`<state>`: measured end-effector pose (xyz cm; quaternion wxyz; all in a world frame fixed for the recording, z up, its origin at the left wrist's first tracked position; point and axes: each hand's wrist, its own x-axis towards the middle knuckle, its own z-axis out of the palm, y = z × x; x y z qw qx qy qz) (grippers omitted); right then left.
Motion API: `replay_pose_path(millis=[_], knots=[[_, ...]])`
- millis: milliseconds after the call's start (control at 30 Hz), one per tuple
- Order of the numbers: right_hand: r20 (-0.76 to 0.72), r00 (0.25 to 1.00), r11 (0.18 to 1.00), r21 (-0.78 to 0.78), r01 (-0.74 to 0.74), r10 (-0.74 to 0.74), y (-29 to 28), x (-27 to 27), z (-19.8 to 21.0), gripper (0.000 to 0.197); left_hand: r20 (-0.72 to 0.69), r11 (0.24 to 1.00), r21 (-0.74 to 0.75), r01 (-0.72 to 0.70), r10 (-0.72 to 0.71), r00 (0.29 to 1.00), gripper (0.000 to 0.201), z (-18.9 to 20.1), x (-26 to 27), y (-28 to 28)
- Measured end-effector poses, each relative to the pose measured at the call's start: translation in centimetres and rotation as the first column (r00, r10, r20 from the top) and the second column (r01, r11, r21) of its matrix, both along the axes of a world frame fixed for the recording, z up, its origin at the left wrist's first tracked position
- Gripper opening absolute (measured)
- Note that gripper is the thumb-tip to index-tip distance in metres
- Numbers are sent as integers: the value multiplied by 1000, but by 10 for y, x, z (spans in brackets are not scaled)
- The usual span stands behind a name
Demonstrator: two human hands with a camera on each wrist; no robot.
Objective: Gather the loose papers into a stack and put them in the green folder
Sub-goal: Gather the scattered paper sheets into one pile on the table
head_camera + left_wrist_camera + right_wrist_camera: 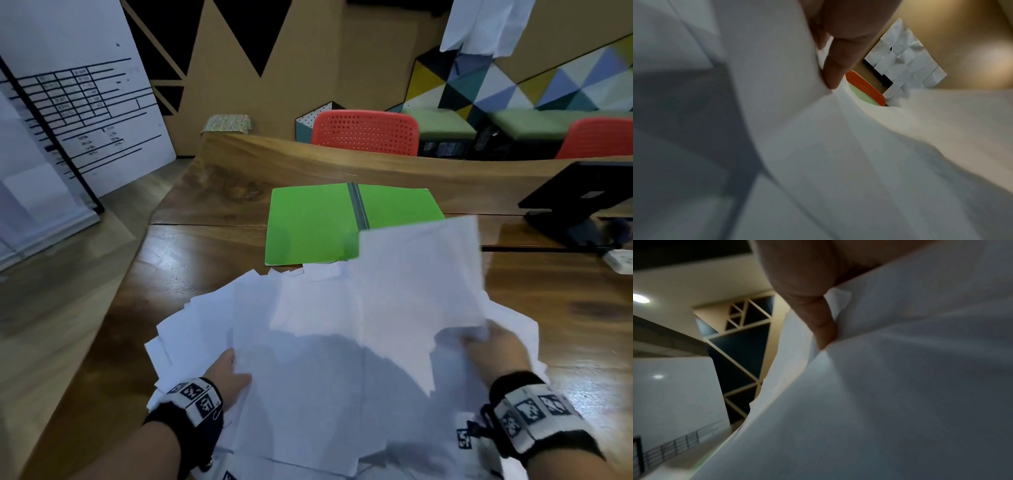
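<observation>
papers (308, 359) are lying fanned in a loose white heap across the lower middle of the head view, covering the wooden table (205, 246) from the centre down to the bottom edge. the green folder (308, 226) is lying open and flat just above the heap in the middle of the frame, its grey spine running down its centre, with the top edge of the heap overlapping its lower border.

the left hand (227, 378) is sitting at the lower left of the head view, gripping the left edge of the upper sheets; in the left wrist view a finger (835, 71) is pressing down onto the paper near the top centre. the right hand (493, 349) is sitting at the lower right, pinching the sheets there and lifting them, so a bundle is standing tilted up toward the right centre of the frame and hiding the folder's lower right corner. in the right wrist view the thumb (824, 331) is pressing against a paper edge, though the picture is blurred and the other fingers are probably tucked behind the sheets.

two red chairs (366, 132) are standing behind the table along the upper right, and a black stand (579, 202) is sitting at the right edge.
</observation>
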<state>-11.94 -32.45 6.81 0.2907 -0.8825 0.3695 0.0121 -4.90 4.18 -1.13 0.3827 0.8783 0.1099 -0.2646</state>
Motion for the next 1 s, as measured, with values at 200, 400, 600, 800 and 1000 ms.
replay_pose_path(millis=[200, 400, 600, 800, 1000], knots=[[583, 743, 944, 225, 241, -329, -13, -11, 62, 22, -50, 997, -72, -39, 35, 998, 31, 10, -8, -1], [102, 994, 976, 213, -46, 25, 38, 11, 2, 20, -84, 995, -87, -42, 35, 996, 19, 21, -7, -10], [-65, 983, 911, 389, -135, 174, 94, 0, -68, 25, -88, 988, -158, -3, -11, 996, 77, 27, -26, -32], [61, 995, 793, 609, 26, -79, 80, -3, -68, 42, -10, 867, -497, -45, 46, 999, 61, 39, -36, -28], [-62, 994, 590, 801, 104, -91, 69, -5, -77, 32, -111, 783, -618, -71, 2, 994, 68, 38, -39, -22]])
